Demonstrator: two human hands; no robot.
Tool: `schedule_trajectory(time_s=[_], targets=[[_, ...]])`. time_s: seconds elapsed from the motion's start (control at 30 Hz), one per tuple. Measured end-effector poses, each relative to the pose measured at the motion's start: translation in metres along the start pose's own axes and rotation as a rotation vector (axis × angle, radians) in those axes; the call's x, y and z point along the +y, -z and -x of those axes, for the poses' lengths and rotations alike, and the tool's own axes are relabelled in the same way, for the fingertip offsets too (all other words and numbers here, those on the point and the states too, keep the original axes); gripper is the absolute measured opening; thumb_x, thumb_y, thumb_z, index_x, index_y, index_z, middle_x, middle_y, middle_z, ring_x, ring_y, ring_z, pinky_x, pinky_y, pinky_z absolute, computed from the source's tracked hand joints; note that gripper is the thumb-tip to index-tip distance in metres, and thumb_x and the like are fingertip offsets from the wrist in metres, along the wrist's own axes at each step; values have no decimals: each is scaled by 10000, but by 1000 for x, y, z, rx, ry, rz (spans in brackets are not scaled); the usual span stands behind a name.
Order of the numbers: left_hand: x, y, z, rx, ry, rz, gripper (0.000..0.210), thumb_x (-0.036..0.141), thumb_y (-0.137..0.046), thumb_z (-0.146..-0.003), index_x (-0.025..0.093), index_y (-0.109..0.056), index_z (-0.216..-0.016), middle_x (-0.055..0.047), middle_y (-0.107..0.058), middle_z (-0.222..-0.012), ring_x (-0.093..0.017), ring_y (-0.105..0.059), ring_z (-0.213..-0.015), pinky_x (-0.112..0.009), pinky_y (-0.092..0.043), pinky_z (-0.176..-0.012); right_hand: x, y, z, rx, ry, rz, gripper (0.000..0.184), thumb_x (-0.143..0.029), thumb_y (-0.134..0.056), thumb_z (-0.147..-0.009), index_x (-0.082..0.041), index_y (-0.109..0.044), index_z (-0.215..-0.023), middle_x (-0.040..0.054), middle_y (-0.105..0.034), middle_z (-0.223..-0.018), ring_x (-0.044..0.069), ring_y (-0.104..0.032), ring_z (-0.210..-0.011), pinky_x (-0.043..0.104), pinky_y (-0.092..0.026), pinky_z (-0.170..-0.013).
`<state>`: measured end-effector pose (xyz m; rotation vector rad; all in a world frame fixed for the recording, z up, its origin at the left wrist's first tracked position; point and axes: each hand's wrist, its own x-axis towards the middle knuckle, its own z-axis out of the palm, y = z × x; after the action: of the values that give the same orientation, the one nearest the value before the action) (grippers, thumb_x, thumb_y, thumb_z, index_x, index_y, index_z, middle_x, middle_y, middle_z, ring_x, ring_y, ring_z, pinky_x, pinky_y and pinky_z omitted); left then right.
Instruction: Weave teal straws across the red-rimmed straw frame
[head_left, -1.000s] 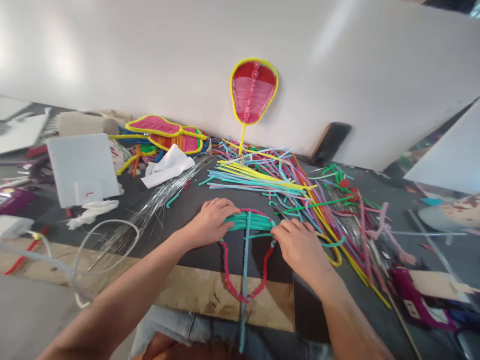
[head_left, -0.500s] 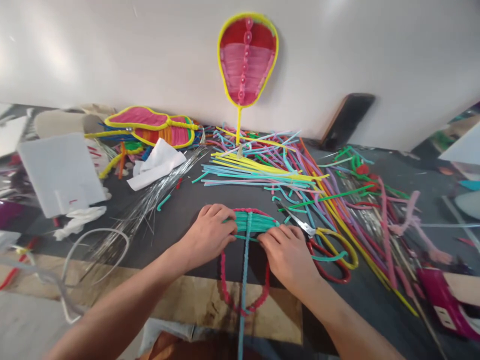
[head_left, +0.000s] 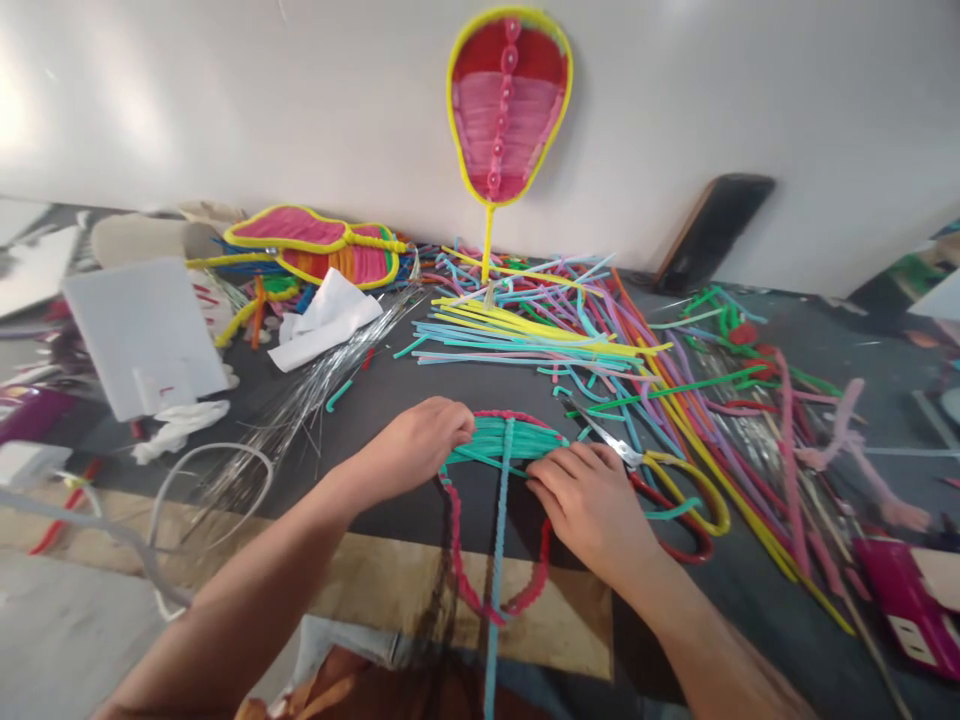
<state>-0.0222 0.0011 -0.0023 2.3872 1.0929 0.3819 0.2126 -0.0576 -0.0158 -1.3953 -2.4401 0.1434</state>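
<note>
A fan-shaped pipe-cleaner frame (head_left: 456,550) lies in front of me, its rim twisted from red-pink pipe cleaners. Down its middle runs a twisted light blue stem (head_left: 496,555). Rows of teal pipe cleaners (head_left: 486,440) fill the upper part, and a loose-looking teal strand slants below them. At the upper left rim my left hand (head_left: 424,437) is closed, fingers pinched together; the exact strand between them is hidden. My right hand (head_left: 589,495) grips the right rim at the ends of the teal rows, fingers bent over it. Scissors (head_left: 637,460) lie beside my right hand.
Yellow and blue pipe cleaners (head_left: 525,335) lie in a pile beyond the frame. A finished pink and yellow fan (head_left: 474,110) stands against the white wall. Thin silvery wires (head_left: 315,380) and white paper (head_left: 322,320) are at left, a phone (head_left: 712,235) and magenta tool (head_left: 900,600) at right.
My left hand has lifted slightly and closed more tightly at the left rim, uncovering more of that edge. My right hand stays at the right rim. The view has shifted slightly.
</note>
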Motion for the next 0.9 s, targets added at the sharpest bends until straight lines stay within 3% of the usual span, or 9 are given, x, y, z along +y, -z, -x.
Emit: schedule_trajectory(time_s=[0.1,0.23,0.3,0.43,0.6,0.73,0.9], targets=[[0,11,-1,-40,71,69,115,187,-431,-895,189,-544,-921,-3,-610,-870,-136,-566,-801,-251,-426,-731,-1,-5,1,20,12,8,141,-188,-520,-881,-201,-627,-791,23,-636,-719,180,-519,-760,342,-286,-787],[0,13,1,-98,-19,73,134,207,-578,-823,191,-581,-956,-32,-610,-990,-161,-559,-946,-264,-425,-834,-5,-14,0,25,10,21,121,-193,-533,-883,-201,-630,-810,24,-647,-746,180,-530,-783,350,-280,-804],[-1,8,2,-87,-59,28,75,185,-553,-836,184,-603,-892,-51,-599,-1008,-174,-540,-988,-283,-417,-873,-6,-15,-2,19,17,16,106,-202,-544,-882,-210,-632,-823,17,-650,-753,178,-536,-796,351,-279,-805],[-2,-1,3,-70,-105,-65,150,156,-457,-882,171,-591,-817,-63,-586,-1000,-180,-522,-982,-302,-411,-884,0,-4,-2,-3,-18,-22,59,-246,-584,-867,-219,-629,-840,12,-667,-796,182,-541,-823,351,-286,-799],[0,2,5,-38,-82,-61,192,99,-364,-881,173,-534,-829,-48,-579,-862,-162,-541,-837,-280,-427,-776,18,18,5,-78,-49,-8,127,-352,-642,-818,-234,-629,-864,22,-670,-895,217,-516,-923,383,-290,-825],[1,6,4,1,-13,-22,220,84,-314,-881,180,-506,-834,-14,-549,-771,-136,-529,-730,-252,-414,-697,19,20,6,-128,-44,9,86,-309,-643,-812,-224,-642,-797,30,-654,-907,219,-500,-941,388,-307,-837],[-4,10,2,9,39,3,202,157,-328,-911,186,-525,-878,-9,-582,-833,-135,-558,-789,-253,-424,-734,11,13,2,-106,-15,28,112,-221,-597,-838,-204,-635,-734,23,-639,-847,198,-497,-891,375,-324,-826]])
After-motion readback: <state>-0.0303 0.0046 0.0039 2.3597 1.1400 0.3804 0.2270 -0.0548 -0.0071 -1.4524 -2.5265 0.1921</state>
